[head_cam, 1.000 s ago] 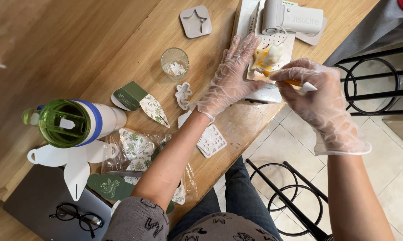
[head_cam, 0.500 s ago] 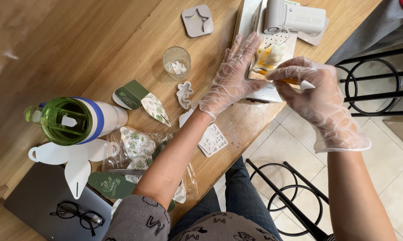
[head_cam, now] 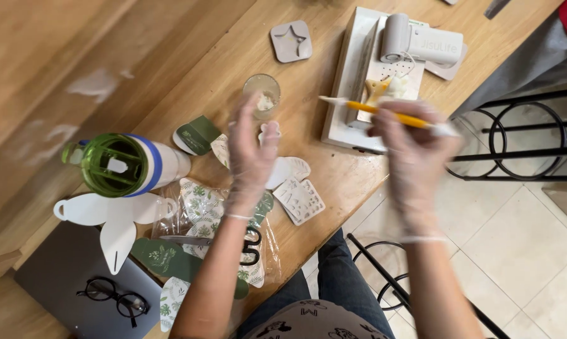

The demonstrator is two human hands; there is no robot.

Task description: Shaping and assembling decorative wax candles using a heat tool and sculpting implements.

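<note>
Head view, looking down on a wooden worktop (head_cam: 189,69). I see both hands in thin clear gloves, both blurred. The right hand (head_cam: 415,150) has its grip closed around a yellow-handled brush (head_cam: 384,114), which lies nearly level, its pale tip pointing left over the edge of a white tray (head_cam: 343,81). On that tray rest a small yellow-and-white moulded piece (head_cam: 384,88) and a white cylindrical handheld device (head_cam: 421,43). The left hand (head_cam: 251,150) is raised above the worktop with fingers spread and upright; its grip is wide and holds nothing. Just beyond its fingertips stands a small clear glass cup (head_cam: 262,94) with white matter inside. Beside the left wrist lies a white silicone mould (head_cam: 301,199); a grey star-shaped mould (head_cam: 291,41) sits well apart, toward the far side. Leaf-printed paper cut-outs (head_cam: 199,201) in a clear bag lie under the left forearm, with black-handled scissors (head_cam: 249,242) among them. A green-lidded bottle (head_cam: 123,164) lies on its side to the left. Black glasses (head_cam: 111,296) rest on a grey laptop (head_cam: 64,276).
</note>
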